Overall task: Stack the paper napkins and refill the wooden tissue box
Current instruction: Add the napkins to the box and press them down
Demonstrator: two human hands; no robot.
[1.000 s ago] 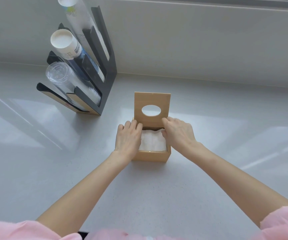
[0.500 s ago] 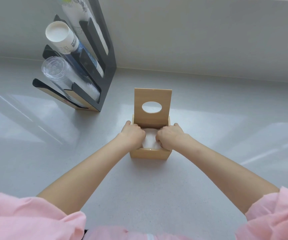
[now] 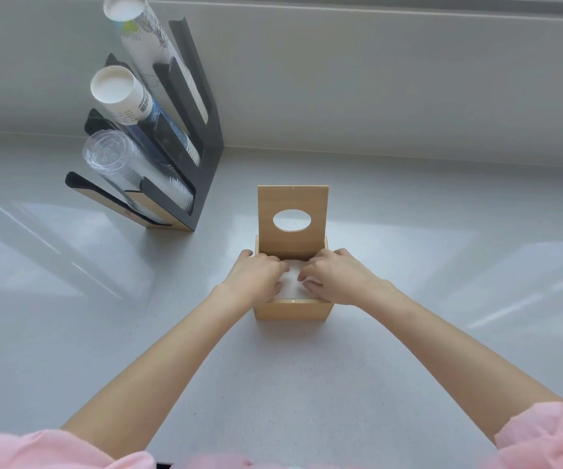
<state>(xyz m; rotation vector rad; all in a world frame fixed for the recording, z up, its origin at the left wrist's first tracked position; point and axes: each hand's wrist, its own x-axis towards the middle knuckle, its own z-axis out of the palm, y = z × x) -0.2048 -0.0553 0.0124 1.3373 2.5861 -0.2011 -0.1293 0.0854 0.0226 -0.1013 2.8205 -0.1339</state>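
Observation:
A small wooden tissue box (image 3: 292,312) stands on the grey counter, its lid (image 3: 292,204) with an oval hole tipped up at the back. White paper napkins (image 3: 292,280) lie inside the box. My left hand (image 3: 254,277) and my right hand (image 3: 336,279) are both in the box opening, fingers curled down onto the napkins from either side. Most of the napkin stack is hidden under my hands.
A black cup rack (image 3: 205,164) stands at the back left, holding tilted stacks of paper cups (image 3: 121,93) and clear plastic cups (image 3: 117,164). A low wall ledge (image 3: 408,96) runs along the back of the counter (image 3: 408,333).
My hands went from resting on the box's rims to curling inward onto the napkins, pressing them down inside. The box and lid stayed in place.

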